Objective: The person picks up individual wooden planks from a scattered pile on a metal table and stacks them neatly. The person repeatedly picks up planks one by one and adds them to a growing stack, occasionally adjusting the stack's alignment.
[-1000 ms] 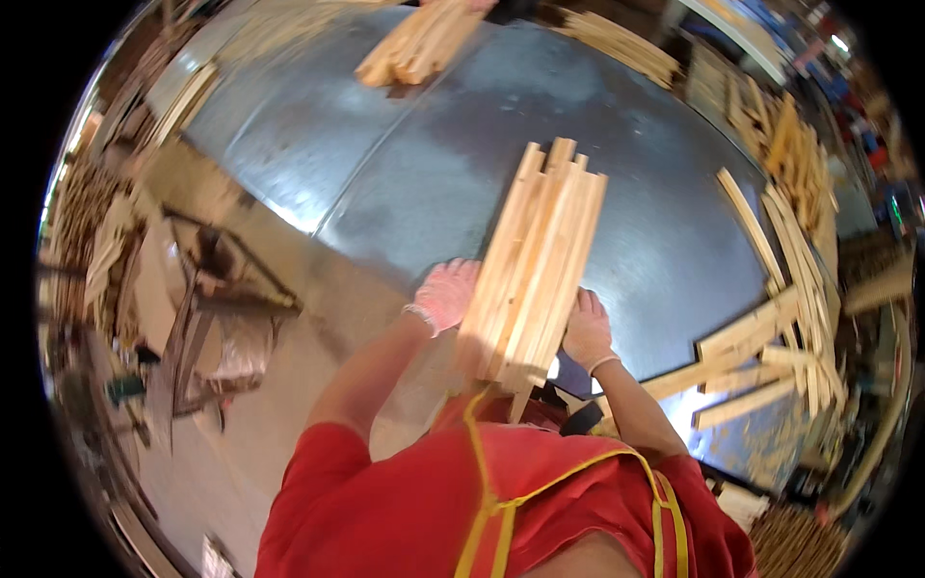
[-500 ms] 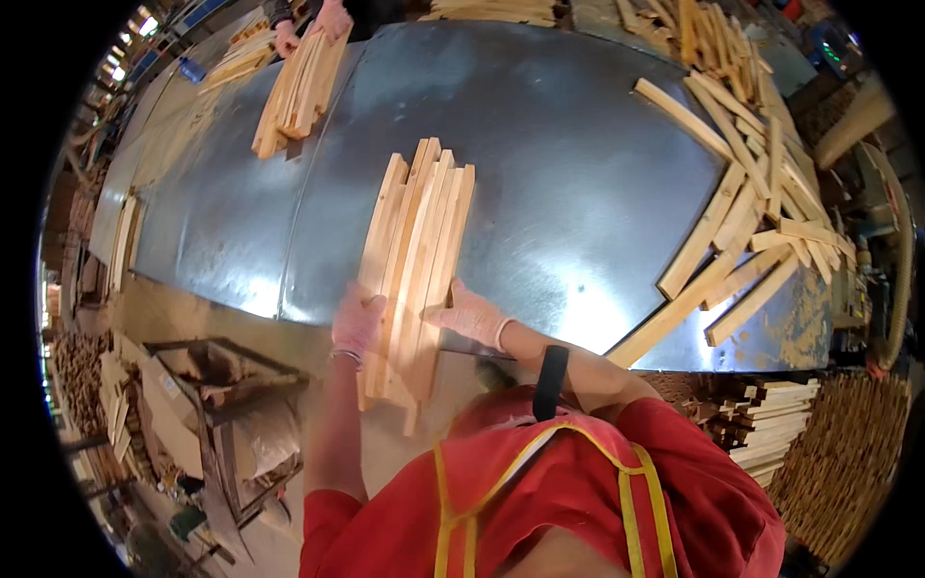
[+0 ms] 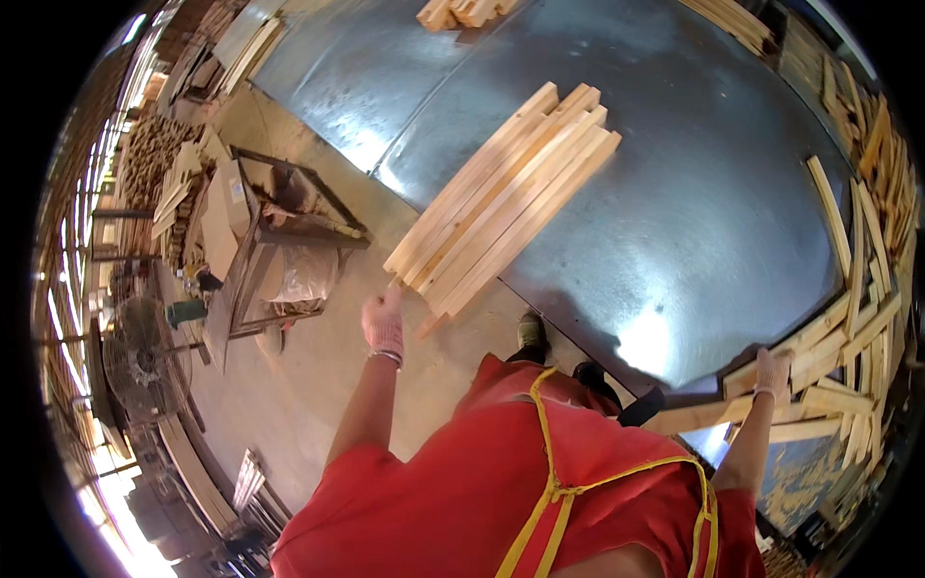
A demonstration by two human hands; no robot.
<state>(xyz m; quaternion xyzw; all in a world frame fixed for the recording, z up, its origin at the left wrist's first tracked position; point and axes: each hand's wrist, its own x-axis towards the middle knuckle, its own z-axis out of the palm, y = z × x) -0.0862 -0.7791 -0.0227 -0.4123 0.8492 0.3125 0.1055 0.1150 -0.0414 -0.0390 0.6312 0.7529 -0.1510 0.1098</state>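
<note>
A bundle of several pale wooden strips (image 3: 511, 193) lies side by side on the metal-topped table (image 3: 674, 125), its near end jutting past the edge. Just off that end is my left hand (image 3: 383, 326) in a pinkish glove, its fingers curled in with nothing visible in them. My right hand (image 3: 773, 374), gloved too, is stretched far right to a jumbled heap of wooden strips (image 3: 819, 356). Its fingertips are at one strip, with a gap between finger and thumb; I see no firm grip.
More wooden strips (image 3: 467, 12) lie in a bundle at the table's far side. Left of the table stand a wooden-framed cart (image 3: 279, 236) and a floor fan (image 3: 140, 361). My shoe (image 3: 531, 332) is beside the table edge. Stacked wood (image 3: 164, 149) is at the far left.
Both hands have let go of the bundle. My right hand has swung right to the heap; my left stays near the bundle's end. The view has turned, and the co-worker's hands are out of sight.
</note>
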